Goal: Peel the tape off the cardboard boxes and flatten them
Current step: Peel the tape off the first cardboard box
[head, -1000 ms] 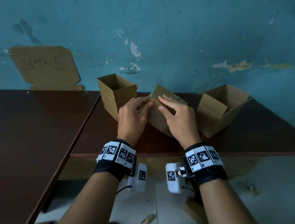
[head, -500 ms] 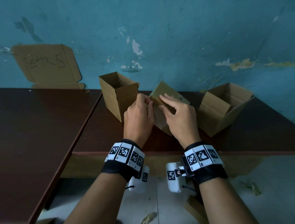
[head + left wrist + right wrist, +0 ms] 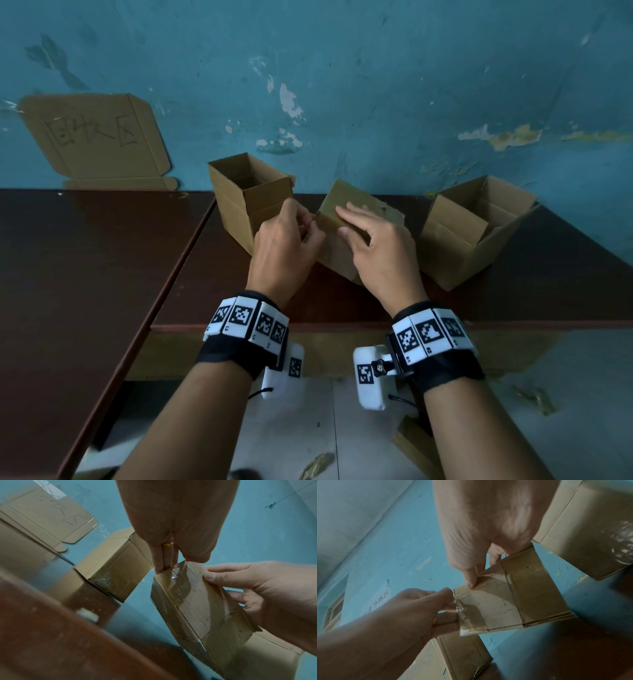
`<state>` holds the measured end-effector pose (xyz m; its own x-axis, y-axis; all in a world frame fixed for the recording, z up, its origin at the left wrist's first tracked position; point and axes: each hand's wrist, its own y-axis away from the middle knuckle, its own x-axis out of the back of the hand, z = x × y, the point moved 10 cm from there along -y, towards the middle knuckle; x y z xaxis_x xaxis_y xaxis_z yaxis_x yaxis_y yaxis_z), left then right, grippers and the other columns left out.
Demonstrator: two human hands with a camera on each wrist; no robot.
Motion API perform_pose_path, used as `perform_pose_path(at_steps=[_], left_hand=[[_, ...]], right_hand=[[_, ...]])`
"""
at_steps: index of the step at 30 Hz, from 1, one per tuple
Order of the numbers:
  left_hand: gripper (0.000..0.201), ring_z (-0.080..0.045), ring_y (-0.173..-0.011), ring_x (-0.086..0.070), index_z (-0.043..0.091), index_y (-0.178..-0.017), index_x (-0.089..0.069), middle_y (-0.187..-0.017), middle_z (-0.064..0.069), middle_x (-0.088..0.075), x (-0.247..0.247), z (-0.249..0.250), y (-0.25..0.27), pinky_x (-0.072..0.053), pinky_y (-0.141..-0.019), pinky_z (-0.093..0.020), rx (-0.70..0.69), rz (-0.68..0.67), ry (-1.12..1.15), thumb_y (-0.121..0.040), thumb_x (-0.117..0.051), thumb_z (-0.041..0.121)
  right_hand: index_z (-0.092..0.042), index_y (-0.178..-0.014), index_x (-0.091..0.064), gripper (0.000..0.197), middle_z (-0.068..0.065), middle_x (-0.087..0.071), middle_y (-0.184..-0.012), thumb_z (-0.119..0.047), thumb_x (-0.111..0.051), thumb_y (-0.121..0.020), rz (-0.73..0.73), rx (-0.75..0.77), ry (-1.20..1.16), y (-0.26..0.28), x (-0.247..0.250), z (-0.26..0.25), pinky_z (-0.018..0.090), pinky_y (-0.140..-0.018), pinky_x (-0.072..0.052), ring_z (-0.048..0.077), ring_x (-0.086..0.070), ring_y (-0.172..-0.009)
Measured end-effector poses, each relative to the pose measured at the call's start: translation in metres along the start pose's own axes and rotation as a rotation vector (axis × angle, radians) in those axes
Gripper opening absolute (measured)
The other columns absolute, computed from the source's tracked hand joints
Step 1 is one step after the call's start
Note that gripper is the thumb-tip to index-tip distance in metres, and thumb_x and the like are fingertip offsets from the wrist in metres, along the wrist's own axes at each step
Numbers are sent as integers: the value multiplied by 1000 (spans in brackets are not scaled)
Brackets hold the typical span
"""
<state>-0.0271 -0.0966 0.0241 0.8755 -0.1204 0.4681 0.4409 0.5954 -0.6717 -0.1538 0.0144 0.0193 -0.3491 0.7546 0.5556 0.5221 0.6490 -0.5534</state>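
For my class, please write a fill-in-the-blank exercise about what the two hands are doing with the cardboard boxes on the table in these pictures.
1. The left hand pinches a loose corner of clear ____ on the middle box.
2. The right hand steadies that same box, which is ____ rather than open.
3. The box on the left and the box on the right stand on the table with their tops ____.
4. Behind the table, a flat cardboard sheet leans against a ____ wall.

Missing words: tape; closed; open; blue

box between both hands (image 3: 346, 209): matt brown corrugated cardboard, scuffed | tape (image 3: 467, 615) at left fingertips: clear glossy plastic film, glinting | table (image 3: 102, 260) beneath hands: dark glossy wood | wall (image 3: 376, 85) beyond hands: matt blue paint, flaking | wristbands (image 3: 239, 346): black cloth
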Motion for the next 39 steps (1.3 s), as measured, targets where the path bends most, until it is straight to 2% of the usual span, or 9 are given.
perform_pose_path(at_steps=[5, 7, 10, 15, 21, 26, 34, 36, 39], left_hand=[[26, -4, -84, -72, 15, -102, -61, -90, 7, -74, -5, -2, 4, -62, -75, -40, 87, -81, 184, -106, -60, 40], [34, -5, -89, -74, 15, -104, -61, -94, 6, -74, -9, -2, 5, -64, -77, -37, 91, -102, 168, -98, -71, 48], [32, -8, -101, -74, 13, -106, -62, -103, 3, -75, -12, -8, 4, -65, -86, -36, 105, -87, 144, -90, -85, 30], [15, -13, -100, -75, 13, -99, -63, -99, 0, -75, -13, -4, 3, -64, -83, -41, 30, -69, 128, -96, -78, 16], [8, -16, -96, -75, 15, -97, -65, -95, -1, -74, -19, -8, 5, -64, -82, -45, 5, -112, 90, -99, -72, 16], [8, -14, -91, -75, 12, -93, -65, -101, 1, -76, -14, -10, 3, -64, -81, -44, 51, -125, 128, -97, -72, 13], [12, -3, -91, -71, 18, -91, -64, -98, 6, -75, -6, -14, 1, -62, -79, -28, 123, -127, 231, -96, -74, 18], [12, -1, -88, -72, 15, -94, -64, -97, 5, -74, -6, -11, 1, -61, -76, -22, 117, -121, 257, -98, -74, 20], [9, 0, -88, -71, 15, -99, -65, -98, 6, -73, -9, -8, 2, -58, -74, -18, 115, -132, 268, -99, -73, 19]], right_hand=[[-17, -141, -70, 40, 3, -65, -150, -11, -73, -102, 6, -11, -29, -2, 5, 6, 36, -124, -43, 16, -54, -147], [-17, -142, -70, 40, 2, -64, -151, -11, -73, -102, -10, -15, -26, -2, 4, 8, 37, -125, -42, 16, -53, -148], [-18, -141, -70, 41, 1, -64, -151, -10, -73, -102, -10, -30, -38, -1, 5, 9, 32, -125, -39, 15, -52, -148], [-16, -141, -70, 40, 3, -65, -150, -9, -73, -102, 7, -22, -34, -2, 8, 8, 27, -123, -38, 16, -54, -147], [-16, -141, -70, 41, 4, -64, -150, -9, -73, -102, -5, -9, 1, -2, 3, 10, 46, -127, -40, 20, -52, -148], [-17, -141, -70, 40, 4, -65, -150, -10, -73, -102, -8, -8, -3, -2, 5, 9, 39, -127, -39, 18, -52, -148], [-17, -140, -71, 37, 2, -68, -146, -8, -69, -104, 2, 42, 14, -4, 14, 8, 9, -115, -32, 9, -57, -141], [-16, -140, -72, 37, 2, -68, -145, -8, -68, -104, 14, 43, 19, -5, 16, 9, 9, -114, -32, 9, -58, -139], [-15, -138, -74, 36, 1, -70, -143, -10, -70, -102, 27, 37, 31, -5, 17, 11, 19, -118, -38, 11, -59, -138]])
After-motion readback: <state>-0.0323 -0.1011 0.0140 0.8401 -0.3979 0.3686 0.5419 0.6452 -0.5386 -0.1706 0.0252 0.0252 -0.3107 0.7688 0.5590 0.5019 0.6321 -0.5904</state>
